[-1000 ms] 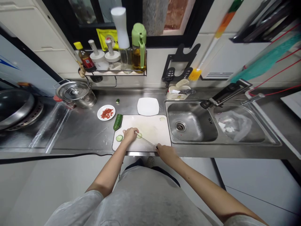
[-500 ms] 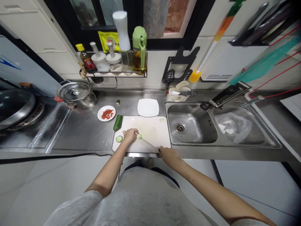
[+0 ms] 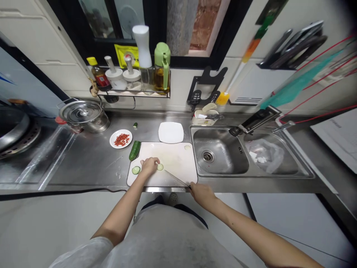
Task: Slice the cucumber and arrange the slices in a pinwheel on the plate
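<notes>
My left hand [image 3: 150,166] rests on the white cutting board [image 3: 178,177], its fingers curled against the left edge of a pale cucumber slice [image 3: 160,167]. In my right hand [image 3: 202,194] is the handle of a kitchen knife [image 3: 177,178], held at the board's front edge. The blade points left over the board, and its tip is just right of the slice, apart from it. Another cucumber slice [image 3: 136,170] lies left of my left hand, and a thin pale slice [image 3: 187,147] is at the back right corner. A dark green cucumber piece [image 3: 135,150] leans at the board's back left corner.
Behind the board is a white square plate [image 3: 171,132]. A round plate [image 3: 113,138] holds chopped red bits, near a small cucumber end [image 3: 135,125]. To the right is a steel sink [image 3: 223,149]; a lidded pot [image 3: 97,123] stands left. Bottles line a wall shelf [image 3: 150,95].
The knife tip has drawn back from the cucumber slice to the right, leaving a small gap. My left hand stays at the slice. The whole view has shifted slightly.
</notes>
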Action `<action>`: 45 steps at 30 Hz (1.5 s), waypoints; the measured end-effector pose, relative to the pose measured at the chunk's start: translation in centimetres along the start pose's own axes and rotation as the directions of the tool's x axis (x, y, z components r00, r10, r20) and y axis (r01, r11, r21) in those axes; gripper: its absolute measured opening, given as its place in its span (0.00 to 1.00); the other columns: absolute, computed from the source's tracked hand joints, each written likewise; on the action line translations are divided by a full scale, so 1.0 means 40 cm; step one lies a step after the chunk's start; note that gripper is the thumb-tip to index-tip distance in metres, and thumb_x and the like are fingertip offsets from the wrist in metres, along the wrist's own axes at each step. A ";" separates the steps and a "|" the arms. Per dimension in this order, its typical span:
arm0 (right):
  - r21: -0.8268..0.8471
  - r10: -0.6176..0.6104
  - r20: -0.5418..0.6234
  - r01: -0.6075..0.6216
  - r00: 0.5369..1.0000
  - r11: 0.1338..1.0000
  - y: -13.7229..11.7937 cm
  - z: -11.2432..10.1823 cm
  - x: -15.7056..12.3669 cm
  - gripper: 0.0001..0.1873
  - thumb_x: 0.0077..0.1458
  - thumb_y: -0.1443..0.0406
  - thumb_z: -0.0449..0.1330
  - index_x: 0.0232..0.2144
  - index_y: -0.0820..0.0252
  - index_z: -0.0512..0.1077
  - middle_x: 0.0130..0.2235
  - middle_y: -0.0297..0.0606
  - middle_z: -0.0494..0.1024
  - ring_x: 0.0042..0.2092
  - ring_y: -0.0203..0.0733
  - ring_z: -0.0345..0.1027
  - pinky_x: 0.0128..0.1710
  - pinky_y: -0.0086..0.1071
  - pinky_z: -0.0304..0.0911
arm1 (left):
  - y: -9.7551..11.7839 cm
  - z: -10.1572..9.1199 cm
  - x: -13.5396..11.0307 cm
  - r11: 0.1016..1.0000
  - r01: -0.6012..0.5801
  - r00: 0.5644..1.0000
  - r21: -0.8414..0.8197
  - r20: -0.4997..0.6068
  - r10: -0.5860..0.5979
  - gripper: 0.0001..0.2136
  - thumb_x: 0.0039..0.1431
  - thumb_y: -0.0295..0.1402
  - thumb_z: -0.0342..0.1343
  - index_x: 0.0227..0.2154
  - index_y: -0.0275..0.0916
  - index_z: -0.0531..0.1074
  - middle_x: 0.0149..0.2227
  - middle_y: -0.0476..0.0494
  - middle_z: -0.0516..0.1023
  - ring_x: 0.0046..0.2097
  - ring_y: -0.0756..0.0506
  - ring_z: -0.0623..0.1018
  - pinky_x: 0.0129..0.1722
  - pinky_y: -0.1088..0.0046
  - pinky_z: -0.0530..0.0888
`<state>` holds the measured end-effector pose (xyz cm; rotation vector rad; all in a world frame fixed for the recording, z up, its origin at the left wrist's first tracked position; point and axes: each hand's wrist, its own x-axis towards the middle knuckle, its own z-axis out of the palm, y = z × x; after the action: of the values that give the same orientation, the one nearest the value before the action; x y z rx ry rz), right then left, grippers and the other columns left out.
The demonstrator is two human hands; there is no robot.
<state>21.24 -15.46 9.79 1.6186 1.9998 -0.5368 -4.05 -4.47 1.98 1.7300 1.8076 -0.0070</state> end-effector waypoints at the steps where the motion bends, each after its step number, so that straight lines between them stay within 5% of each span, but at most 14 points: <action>1: 0.005 0.003 0.005 -0.003 1.000 1.000 0.003 0.000 -0.005 0.16 0.65 0.63 0.47 0.46 0.63 0.70 0.40 0.52 0.79 0.44 0.52 0.75 0.40 0.37 0.66 | 0.000 0.001 0.000 1.000 0.000 1.000 -0.001 0.000 0.000 0.14 0.53 0.27 0.49 0.37 0.48 0.76 0.41 0.46 0.79 0.46 0.40 0.74 0.48 0.59 0.58; 13: 0.086 0.031 0.037 -0.034 0.999 0.996 0.047 0.026 -0.036 0.16 0.64 0.62 0.47 0.46 0.62 0.70 0.41 0.49 0.79 0.45 0.51 0.74 0.41 0.35 0.63 | 0.017 0.035 -0.021 0.999 -0.021 0.998 0.044 -0.054 0.023 0.09 0.52 0.33 0.54 0.38 0.43 0.72 0.45 0.40 0.74 0.50 0.37 0.69 0.47 0.60 0.57; 24: 0.257 0.064 -0.031 -0.054 0.997 0.965 0.009 0.087 0.005 0.22 0.66 0.55 0.42 0.53 0.59 0.65 0.43 0.47 0.79 0.46 0.51 0.73 0.38 0.34 0.61 | 0.029 0.028 -0.060 0.973 0.024 0.992 -0.231 -0.115 -0.052 0.06 0.53 0.26 0.51 0.32 0.42 0.71 0.35 0.49 0.79 0.41 0.45 0.76 0.48 0.63 0.58; 29: 0.333 0.038 -0.049 -0.019 0.998 0.943 -0.025 0.083 0.043 0.22 0.66 0.55 0.42 0.51 0.59 0.65 0.43 0.46 0.79 0.46 0.50 0.73 0.36 0.32 0.60 | -0.026 0.003 -0.095 0.927 0.081 0.976 -0.365 -0.161 -0.149 0.04 0.53 0.31 0.55 0.32 0.42 0.72 0.35 0.50 0.79 0.39 0.47 0.76 0.47 0.67 0.61; 38: 0.301 -0.007 -0.063 0.026 0.998 0.953 -0.038 0.076 0.076 0.22 0.66 0.54 0.41 0.51 0.59 0.66 0.42 0.46 0.79 0.45 0.49 0.73 0.36 0.31 0.58 | -0.211 -0.045 -0.120 0.852 0.267 0.896 -0.450 -0.209 -0.391 0.07 0.52 0.35 0.57 0.34 0.42 0.73 0.33 0.52 0.79 0.37 0.49 0.75 0.46 0.69 0.64; 45: 0.330 0.000 -0.071 0.023 0.997 0.944 -0.033 0.088 0.080 0.22 0.66 0.54 0.42 0.48 0.59 0.66 0.40 0.46 0.80 0.44 0.48 0.73 0.35 0.30 0.58 | -0.241 -0.054 -0.119 0.871 0.320 0.883 -0.373 -0.216 -0.417 0.06 0.52 0.31 0.56 0.35 0.43 0.72 0.34 0.52 0.79 0.39 0.48 0.76 0.47 0.66 0.62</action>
<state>19.93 -15.33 5.05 1.8435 2.0543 -0.8718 -13.94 -9.18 1.85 1.1723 2.1910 0.3878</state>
